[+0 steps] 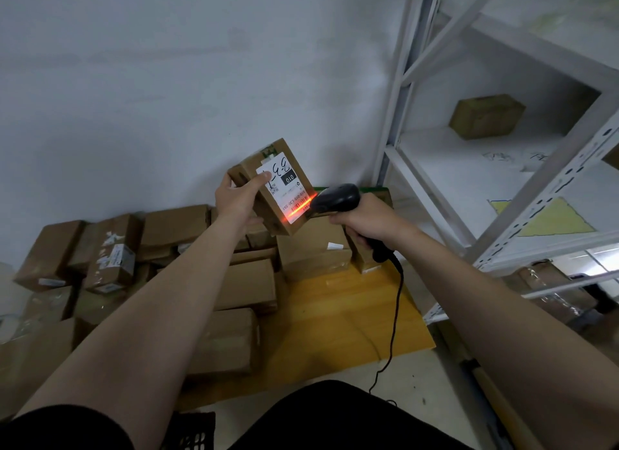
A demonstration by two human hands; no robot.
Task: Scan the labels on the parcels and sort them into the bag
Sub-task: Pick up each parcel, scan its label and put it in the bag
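My left hand (238, 197) grips a small brown cardboard parcel (248, 168) from its left side, thumb lying across the top edge of its white label (288, 188). The parcel is raised above the pile, label facing me. My right hand (363, 219) is wrapped round the handle of a black corded barcode scanner (336, 198), whose head sits just right of the parcel. A red-orange scan line (294, 212) glows across the barcode at the label's lower end. No bag can be made out.
Several brown cardboard parcels (174, 275) are piled on a yellow board (335, 315) against the white wall. White metal shelving (522, 168) stands at the right with one box (485, 116) on a shelf. A black crate (191, 433) sits by my knees.
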